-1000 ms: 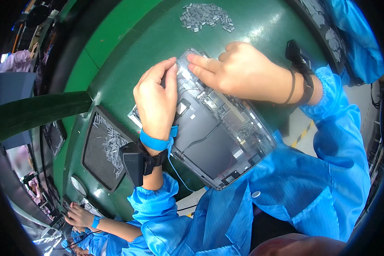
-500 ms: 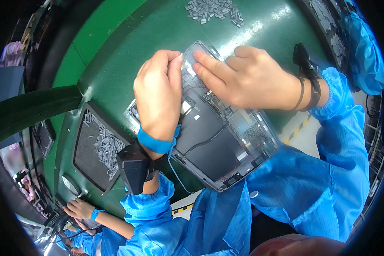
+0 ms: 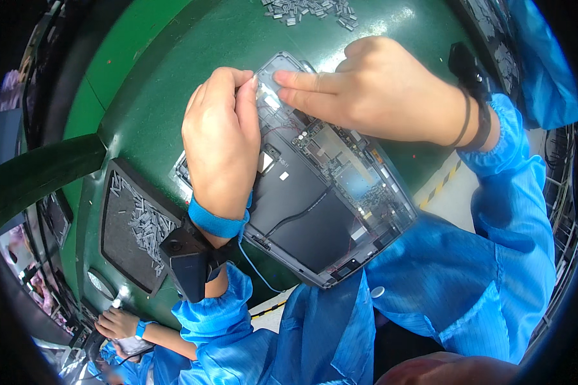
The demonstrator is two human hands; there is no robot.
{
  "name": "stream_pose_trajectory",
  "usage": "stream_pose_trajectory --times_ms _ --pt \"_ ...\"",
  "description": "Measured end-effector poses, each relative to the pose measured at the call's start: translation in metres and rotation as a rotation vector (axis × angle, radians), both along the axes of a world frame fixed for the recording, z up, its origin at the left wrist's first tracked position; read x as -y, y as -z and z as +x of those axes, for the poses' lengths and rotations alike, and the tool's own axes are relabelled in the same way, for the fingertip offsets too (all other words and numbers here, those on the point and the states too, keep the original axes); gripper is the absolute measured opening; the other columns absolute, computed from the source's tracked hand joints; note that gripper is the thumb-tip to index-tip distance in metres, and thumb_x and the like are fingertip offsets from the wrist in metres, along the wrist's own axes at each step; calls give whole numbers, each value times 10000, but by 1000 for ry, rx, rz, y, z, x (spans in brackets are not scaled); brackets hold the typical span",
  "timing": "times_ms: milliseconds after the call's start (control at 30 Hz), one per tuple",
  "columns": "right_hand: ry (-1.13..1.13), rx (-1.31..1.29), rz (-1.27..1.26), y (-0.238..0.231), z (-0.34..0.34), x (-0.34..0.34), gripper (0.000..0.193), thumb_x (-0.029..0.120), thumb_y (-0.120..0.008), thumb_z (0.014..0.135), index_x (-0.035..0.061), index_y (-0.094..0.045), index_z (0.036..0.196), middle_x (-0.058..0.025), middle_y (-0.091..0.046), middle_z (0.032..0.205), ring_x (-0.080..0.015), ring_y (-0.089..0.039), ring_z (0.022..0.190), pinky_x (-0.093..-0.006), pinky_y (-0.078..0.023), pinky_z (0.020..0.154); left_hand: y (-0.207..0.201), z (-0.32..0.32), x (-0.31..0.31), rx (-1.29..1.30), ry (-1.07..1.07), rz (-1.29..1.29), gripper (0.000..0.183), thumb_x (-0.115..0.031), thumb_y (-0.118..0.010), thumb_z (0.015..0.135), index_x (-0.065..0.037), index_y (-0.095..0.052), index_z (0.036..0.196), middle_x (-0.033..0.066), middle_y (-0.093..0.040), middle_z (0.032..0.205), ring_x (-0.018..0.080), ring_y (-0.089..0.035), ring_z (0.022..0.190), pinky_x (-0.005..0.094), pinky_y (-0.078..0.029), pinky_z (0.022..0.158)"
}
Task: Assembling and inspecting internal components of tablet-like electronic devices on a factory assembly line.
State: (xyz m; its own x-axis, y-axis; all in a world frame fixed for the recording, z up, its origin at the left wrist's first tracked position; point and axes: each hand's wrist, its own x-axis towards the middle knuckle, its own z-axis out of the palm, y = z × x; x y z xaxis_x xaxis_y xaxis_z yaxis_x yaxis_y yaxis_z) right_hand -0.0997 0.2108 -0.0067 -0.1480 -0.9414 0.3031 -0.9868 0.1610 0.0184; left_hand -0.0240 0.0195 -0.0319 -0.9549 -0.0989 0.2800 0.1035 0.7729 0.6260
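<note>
An opened flat grey electronic device point(image 3: 308, 212) lies tilted before me, showing a circuit board point(image 3: 340, 160), a large black panel and thin wires. My left hand point(image 3: 221, 141) is at its upper left edge, thumb and forefinger pinched together. A tiny pale bit shows at those fingertips, too small to name. My right hand point(image 3: 379, 93) reaches in from the right. Two of its fingers are stretched out, tips apart and resting on the device's far corner; the others are curled. It holds nothing that I can see.
A dark tray point(image 3: 119, 240) of small grey strips stands left on the green table point(image 3: 167, 96). Loose grey pieces point(image 3: 308, 8) lie at the far edge. Another person's hand point(image 3: 117, 323) is at lower left. A blue cord point(image 3: 257, 269) hangs from my left wristband.
Both hands and the device have shifted slightly left and up in the picture, along with the table. My left pinch and the right fingers' contact with the device look the same.
</note>
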Motion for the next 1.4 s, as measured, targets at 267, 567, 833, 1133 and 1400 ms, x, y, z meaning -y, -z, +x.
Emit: stream_pose_trajectory --times_ms 267,567,833,1133,1400 --pt "45 133 54 -10 6 3 166 84 -589 800 -6 -679 907 -130 -638 649 -299 -653 609 -394 -524 558 -2 3 5 -61 44 -91 99 -74 -597 880 10 -612 929 176 -642 922 323 -621 874 381 -483 779" --pt "333 1202 -442 32 30 -28 385 116 -548 918 39 -534 1295 -137 -666 1036 -191 -649 874 -299 -519 799 -28 131 -19 11 -358 844 582 -94 -612 877 11 -368 1394 141 -402 1418 260 -336 1351 408 -242 1115" --pt "223 1646 -499 33 81 -31 644 113 -542 939 0 -202 1474 -197 -396 1414 -221 -415 1283 -327 -344 1061 -32 162 -12 406 -404 1354 506 -111 -596 897 -7 -403 1353 82 -522 1291 159 -516 1146 399 -397 989" --pt "153 1758 -712 8 57 -41 588 73 -561 897 19 -315 1428 -122 -428 1386 -201 -450 1241 -304 -412 994 -43 139 15 540 -220 1352 217 -66 -628 891 -27 -563 1095 55 -642 1020 150 -619 892 302 -509 747" --pt "257 1396 -937 -14 30 -67 463 52 -541 883 44 -460 1338 -44 -473 1362 -155 -479 1184 -310 -410 969 -24 -28 84 230 -274 1647 36 -36 -612 891 -21 -583 904 50 -634 924 144 -594 795 245 -505 656"
